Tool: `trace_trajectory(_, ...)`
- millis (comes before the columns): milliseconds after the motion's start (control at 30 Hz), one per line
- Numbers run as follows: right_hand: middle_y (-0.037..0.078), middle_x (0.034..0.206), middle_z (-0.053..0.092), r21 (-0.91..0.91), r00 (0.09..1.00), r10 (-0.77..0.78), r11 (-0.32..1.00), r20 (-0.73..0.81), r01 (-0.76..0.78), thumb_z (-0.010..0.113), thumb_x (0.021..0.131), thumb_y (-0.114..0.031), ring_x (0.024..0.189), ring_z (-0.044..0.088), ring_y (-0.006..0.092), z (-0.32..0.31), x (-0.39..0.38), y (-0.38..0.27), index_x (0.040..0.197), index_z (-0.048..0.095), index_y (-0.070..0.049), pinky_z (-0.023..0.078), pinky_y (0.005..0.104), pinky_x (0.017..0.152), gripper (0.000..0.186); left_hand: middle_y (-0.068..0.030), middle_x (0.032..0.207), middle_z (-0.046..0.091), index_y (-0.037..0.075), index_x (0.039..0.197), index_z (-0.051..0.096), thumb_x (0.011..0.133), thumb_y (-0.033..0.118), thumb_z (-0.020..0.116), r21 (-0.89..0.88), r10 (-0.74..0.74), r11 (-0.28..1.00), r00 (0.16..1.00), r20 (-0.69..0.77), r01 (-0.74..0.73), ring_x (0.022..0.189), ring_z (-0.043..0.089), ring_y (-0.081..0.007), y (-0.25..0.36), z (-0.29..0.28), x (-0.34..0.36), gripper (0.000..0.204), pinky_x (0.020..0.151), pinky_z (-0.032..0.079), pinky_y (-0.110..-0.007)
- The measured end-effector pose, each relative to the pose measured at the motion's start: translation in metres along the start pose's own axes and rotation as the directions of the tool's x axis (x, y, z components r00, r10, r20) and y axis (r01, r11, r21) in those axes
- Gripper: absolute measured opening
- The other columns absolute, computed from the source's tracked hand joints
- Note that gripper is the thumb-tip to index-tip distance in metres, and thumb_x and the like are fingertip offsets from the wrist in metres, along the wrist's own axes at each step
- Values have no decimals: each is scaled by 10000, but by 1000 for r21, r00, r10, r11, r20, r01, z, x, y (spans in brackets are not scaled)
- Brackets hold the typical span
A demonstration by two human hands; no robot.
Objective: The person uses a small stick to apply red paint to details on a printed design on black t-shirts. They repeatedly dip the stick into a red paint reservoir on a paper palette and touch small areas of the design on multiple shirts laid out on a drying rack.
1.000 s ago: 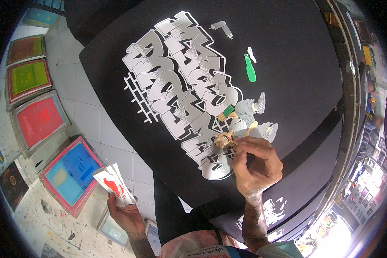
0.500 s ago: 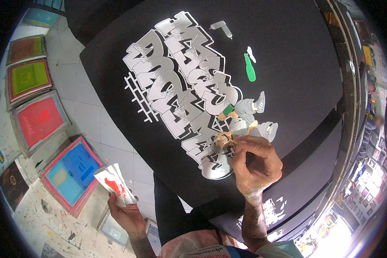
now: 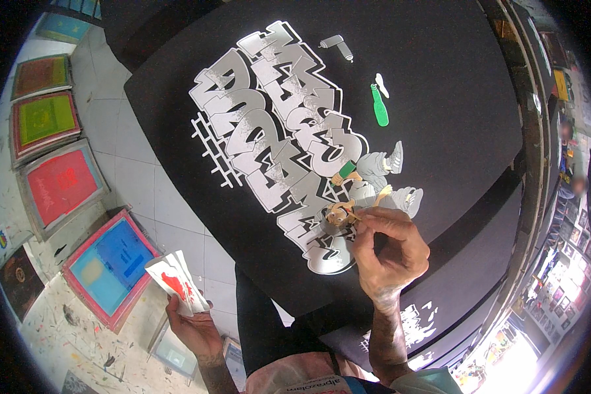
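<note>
In front of me lies a black fabric panel [image 3: 453, 98] printed with large grey-and-white graffiti letters [image 3: 249, 144]. Near its lower right part is a printed cartoon figure [image 3: 368, 187] with grey clothes and a green bottle. My right hand [image 3: 394, 249] is closed in a pinch over the figure's head, on what looks like a thin stick; most of it is hidden by the fingers. Off the panel at lower left, my left hand [image 3: 194, 331] grips a folded piece of white paper [image 3: 177, 285] smeared with red paint.
Framed printing screens, among them a blue one [image 3: 111, 262], a red one [image 3: 62, 187] and a yellow-green one [image 3: 46, 121], line the paint-spotted surface at left. Another black panel with a white print [image 3: 410, 325] sits beyond my right forearm. A dark rail [image 3: 538, 131] runs along the right.
Both hands keep their grips and hardly move. The paper in my left hand shifts very slightly to the right; the view tilts a little.
</note>
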State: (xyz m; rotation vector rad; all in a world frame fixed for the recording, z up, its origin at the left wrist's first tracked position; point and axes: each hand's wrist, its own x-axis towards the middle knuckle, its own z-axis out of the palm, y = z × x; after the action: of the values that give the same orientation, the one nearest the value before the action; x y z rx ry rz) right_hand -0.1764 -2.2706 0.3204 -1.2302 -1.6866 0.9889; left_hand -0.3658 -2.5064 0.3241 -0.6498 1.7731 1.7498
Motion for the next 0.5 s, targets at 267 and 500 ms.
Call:
trace_trajectory(267,160,908,717,30,1000,18,999,-6,-17,704,774,107,780,683,149,0,-2,1,899,654,49,547,250,663,146,-89,1112,674,57,1315,533,968,322,532,5,-10,1000,1000,-25,10,921,677,-172,-1,0,-1,437,681,573,-330)
trace_trajectory(500,158,911,717,15,1000,12,1000,-1,-12,702,772,113,797,688,160,0,-1,2,895,655,48,552,255,678,147,-93,1106,675,50,1312,537,963,320,541,-2,-9,1000,1000,-27,9,911,675,-173,-1,1,0,442,680,570,-333)
